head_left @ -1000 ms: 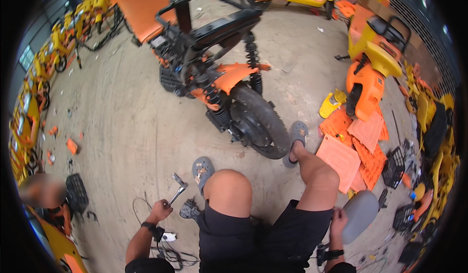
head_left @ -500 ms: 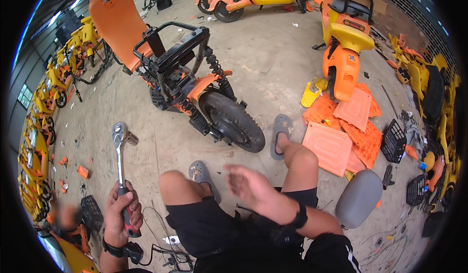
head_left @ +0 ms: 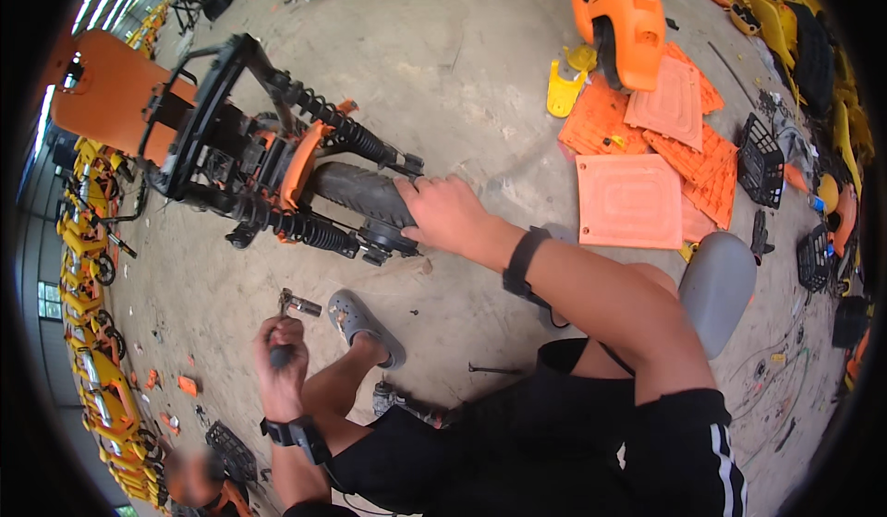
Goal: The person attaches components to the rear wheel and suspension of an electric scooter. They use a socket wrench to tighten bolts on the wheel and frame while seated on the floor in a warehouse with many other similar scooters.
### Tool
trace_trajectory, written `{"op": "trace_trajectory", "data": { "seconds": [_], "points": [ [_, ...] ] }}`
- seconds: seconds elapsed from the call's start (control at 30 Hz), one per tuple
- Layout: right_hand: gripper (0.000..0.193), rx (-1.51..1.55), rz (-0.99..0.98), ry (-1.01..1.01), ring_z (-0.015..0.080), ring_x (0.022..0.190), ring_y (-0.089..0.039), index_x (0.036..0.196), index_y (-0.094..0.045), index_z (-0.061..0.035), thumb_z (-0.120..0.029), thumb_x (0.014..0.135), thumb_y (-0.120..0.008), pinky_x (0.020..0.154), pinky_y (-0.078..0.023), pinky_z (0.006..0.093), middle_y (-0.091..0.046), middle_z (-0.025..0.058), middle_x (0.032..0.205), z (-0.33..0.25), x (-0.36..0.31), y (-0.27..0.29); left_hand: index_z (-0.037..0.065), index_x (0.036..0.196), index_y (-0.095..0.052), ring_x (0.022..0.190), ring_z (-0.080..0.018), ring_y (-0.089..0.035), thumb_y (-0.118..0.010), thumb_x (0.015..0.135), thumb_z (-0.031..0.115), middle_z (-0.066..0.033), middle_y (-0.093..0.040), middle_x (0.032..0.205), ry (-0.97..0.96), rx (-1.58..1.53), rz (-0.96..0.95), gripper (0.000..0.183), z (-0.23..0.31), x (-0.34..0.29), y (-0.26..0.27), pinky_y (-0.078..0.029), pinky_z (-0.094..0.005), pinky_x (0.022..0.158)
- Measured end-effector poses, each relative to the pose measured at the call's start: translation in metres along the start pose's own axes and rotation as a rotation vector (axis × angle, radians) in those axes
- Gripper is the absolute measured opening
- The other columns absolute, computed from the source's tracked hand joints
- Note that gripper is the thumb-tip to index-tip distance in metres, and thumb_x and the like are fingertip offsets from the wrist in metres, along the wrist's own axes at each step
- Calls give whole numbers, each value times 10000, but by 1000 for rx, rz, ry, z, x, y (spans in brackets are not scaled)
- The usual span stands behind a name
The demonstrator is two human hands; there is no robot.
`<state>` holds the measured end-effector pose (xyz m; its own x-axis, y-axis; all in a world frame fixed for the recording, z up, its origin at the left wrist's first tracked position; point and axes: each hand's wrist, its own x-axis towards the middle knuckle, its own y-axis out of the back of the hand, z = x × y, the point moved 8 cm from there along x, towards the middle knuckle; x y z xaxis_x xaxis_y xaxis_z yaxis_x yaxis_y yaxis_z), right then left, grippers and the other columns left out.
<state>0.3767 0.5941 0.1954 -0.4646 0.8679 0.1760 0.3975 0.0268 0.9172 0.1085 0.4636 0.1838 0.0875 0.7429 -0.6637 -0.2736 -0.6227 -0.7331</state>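
Note:
My left hand [head_left: 281, 355] is closed around the dark handle of a ratchet wrench [head_left: 285, 297]; a metal socket [head_left: 305, 307] shows at its head. The wrench points away from me, beside my left knee. My right hand [head_left: 448, 214] reaches forward to the black tyre [head_left: 360, 192] of a stripped scooter, with fingers over the tread and thumb on the near side. The wheel sits between two black coil shock absorbers [head_left: 319, 231] below a black tube frame [head_left: 203, 101]. An orange panel [head_left: 125, 87] rises from the scooter's far end.
Orange floor panels [head_left: 628, 205] lie stacked at right, near an orange scooter body [head_left: 633, 27]. A grey seat [head_left: 719, 291] lies beside my right leg. A power tool [head_left: 399, 401] and a metal bar [head_left: 494, 369] rest on the floor near me. Yellow scooters [head_left: 88, 286] line the left.
My right hand has moved forward from above my lap onto the tyre. The ratchet wrench, upright before, has tipped forward. My view has shifted, and the stripped scooter appears farther left and closer.

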Motion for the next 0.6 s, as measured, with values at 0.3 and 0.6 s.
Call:
{"op": "trace_trajectory", "data": {
  "seconds": [0.3,0.6],
  "points": [
    [493,168,-103,-148,356,719,-640,937,-525,46,-314,691,-756,630,-509,408,-626,199,716,18,4,-8,-12,833,-395,542,-88,-428,-434,913,44,-46,-406,717,-13,43,-124,105,-13,10,-46,-454,-190,426],
    [457,187,-130,-239,381,739,-621,900,-588,3,-335,655,-774,660,-483,443,-622,197,705,21,10,-2,-11,795,-367,543,-100,-462,-418,927,57,-53,-393,714,20,-78,-113,157,-23,-1,-42,-498,-207,450]
  ]
}}
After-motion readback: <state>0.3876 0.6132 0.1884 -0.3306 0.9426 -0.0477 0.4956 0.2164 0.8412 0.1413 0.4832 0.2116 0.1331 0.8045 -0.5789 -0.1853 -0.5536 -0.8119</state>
